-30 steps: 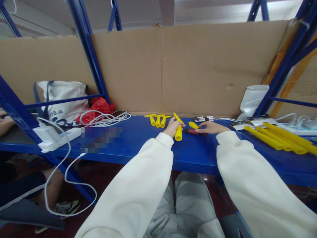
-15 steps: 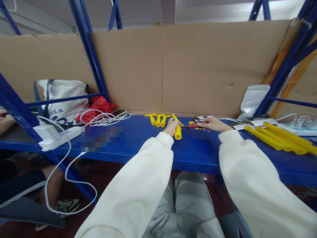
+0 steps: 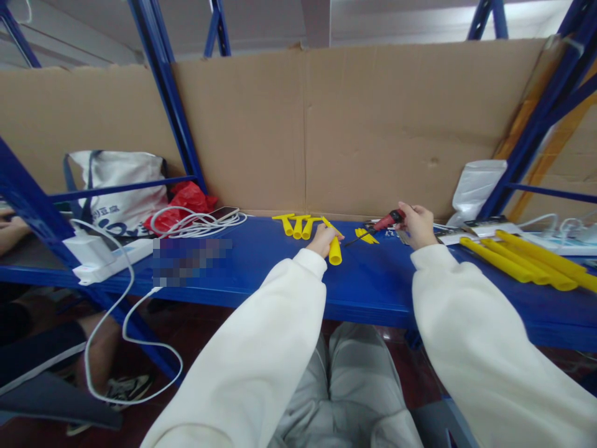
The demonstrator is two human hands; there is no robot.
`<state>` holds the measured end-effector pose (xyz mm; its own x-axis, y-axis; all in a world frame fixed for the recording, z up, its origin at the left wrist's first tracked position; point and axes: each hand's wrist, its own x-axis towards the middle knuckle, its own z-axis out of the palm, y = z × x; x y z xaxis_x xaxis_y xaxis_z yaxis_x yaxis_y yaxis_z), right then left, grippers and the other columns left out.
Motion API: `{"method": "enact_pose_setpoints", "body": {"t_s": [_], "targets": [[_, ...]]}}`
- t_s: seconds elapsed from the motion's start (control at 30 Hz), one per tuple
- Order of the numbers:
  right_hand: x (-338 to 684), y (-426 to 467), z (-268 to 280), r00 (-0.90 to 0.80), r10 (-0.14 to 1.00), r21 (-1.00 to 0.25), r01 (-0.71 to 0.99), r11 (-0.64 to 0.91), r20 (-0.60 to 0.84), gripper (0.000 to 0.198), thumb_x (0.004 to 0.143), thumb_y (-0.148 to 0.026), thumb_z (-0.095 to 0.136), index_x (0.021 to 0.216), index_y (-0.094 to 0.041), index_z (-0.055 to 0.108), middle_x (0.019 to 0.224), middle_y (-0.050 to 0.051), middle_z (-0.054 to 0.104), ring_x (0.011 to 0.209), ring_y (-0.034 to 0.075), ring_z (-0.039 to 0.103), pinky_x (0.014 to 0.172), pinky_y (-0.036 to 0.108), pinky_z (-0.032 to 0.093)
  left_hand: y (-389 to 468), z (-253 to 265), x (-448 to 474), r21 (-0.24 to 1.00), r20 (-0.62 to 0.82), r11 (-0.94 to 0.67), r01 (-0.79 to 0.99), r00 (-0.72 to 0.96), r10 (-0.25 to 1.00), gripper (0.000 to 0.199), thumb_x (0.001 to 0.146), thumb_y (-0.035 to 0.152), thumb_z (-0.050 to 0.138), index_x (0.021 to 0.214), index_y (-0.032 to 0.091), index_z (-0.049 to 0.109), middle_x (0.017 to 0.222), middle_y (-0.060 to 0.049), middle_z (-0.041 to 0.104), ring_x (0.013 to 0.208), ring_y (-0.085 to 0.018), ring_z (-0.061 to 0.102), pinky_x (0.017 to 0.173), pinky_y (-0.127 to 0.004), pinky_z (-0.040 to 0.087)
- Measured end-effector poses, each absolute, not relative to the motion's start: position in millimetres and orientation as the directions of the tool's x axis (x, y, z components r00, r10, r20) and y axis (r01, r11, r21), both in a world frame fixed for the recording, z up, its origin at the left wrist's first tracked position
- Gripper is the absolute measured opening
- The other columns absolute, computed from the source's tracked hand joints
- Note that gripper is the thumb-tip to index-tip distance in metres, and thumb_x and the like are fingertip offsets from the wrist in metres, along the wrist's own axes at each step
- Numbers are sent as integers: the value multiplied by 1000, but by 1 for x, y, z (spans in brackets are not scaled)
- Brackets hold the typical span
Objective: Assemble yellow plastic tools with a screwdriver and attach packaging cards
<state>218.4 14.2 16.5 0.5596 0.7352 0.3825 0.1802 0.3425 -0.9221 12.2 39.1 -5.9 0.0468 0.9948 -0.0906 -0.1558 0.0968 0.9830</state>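
Note:
My left hand [image 3: 323, 240] is closed around a yellow plastic tube [image 3: 334, 252], whose open end faces me; a thin yellow crosspiece shows at its far end. In my right hand [image 3: 417, 225] is a red-handled screwdriver [image 3: 388, 222] with a dark shaft, held by the back of its handle. The shaft slopes down to the left, its tip a little right of the tube. Just behind the shaft lie small yellow pieces [image 3: 367, 236]. Several T-shaped yellow tubes [image 3: 297, 229] rest left of my left hand.
Longer yellow tubes [image 3: 522, 261] lie at the right of the blue table [image 3: 261, 280]. To the left are a white power strip [image 3: 116, 258], coiled white cable [image 3: 205, 227], a red bag [image 3: 186, 198] and a cloth bag [image 3: 119, 180]. Cardboard [image 3: 373, 124] stands behind. Another person's hand [image 3: 12, 227] shows far left.
My right hand has risen and moved right, drawing the screwdriver back from the tube and tilting its handle upward. My left hand stays nearly in place with the tube.

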Motion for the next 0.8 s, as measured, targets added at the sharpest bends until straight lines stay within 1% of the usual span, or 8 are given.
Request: {"method": "enact_pose_setpoints", "body": {"t_s": [0.17, 0.27, 0.43, 0.57, 0.67, 0.8], "targets": [[232, 24, 15, 654, 628, -895, 187, 406, 422, 35, 75, -54, 61, 73, -23, 45, 56, -4, 48, 42, 13, 52, 36, 26, 42, 37, -7, 12, 986, -94, 101, -135, 62, 994, 45, 74, -6, 51, 115, 12, 53, 99, -11, 67, 77, -19, 69, 54, -24, 47], [240, 29, 14, 674, 598, -880, 171, 444, 433, 36, 77, -57, 58, 77, -23, 45, 60, -3, 49, 44, 13, 53, 39, 28, 45, 36, -7, 13, 986, -82, 93, -136, 81, 993, 48, 75, -6, 50, 119, 13, 51, 100, -11, 67, 76, -18, 69, 52, -22, 46], [243, 33, 13, 710, 594, -880, 76, 469, 378, 36, 80, -58, 54, 83, -23, 47, 60, -4, 49, 47, 13, 54, 44, 30, 49, 32, -6, 12, 981, -65, 87, -174, 131, 989, 54, 76, -4, 50, 126, 16, 45, 107, -12, 68, 77, -18, 71, 50, -20, 44], [244, 34, 13, 713, 609, -877, 14, 481, 346, 34, 80, -56, 55, 86, -23, 48, 57, -5, 48, 43, 12, 49, 42, 28, 48, 31, -7, 14, 976, -79, 121, -180, 227, 971, 56, 73, -4, 54, 125, 18, 47, 111, -12, 67, 77, -18, 72, 50, -20, 45], [246, 35, 11, 690, 620, -868, 26, 496, 375, 35, 78, -58, 55, 83, -24, 47, 58, -6, 46, 42, 12, 47, 42, 29, 46, 31, -9, 15, 972, -90, 142, -185, 264, 960, 57, 73, -5, 52, 125, 18, 46, 113, -11, 67, 75, -18, 71, 48, -20, 45], [248, 36, 9, 677, 615, -876, 96, 472, 406, 40, 75, -64, 53, 77, -25, 43, 59, -4, 44, 48, 14, 49, 45, 32, 47, 31, -10, 16, 971, -93, 153, -183, 302, 949, 56, 73, -6, 51, 124, 18, 48, 114, -11, 67, 76, -18, 72, 49, -20, 46]]}}
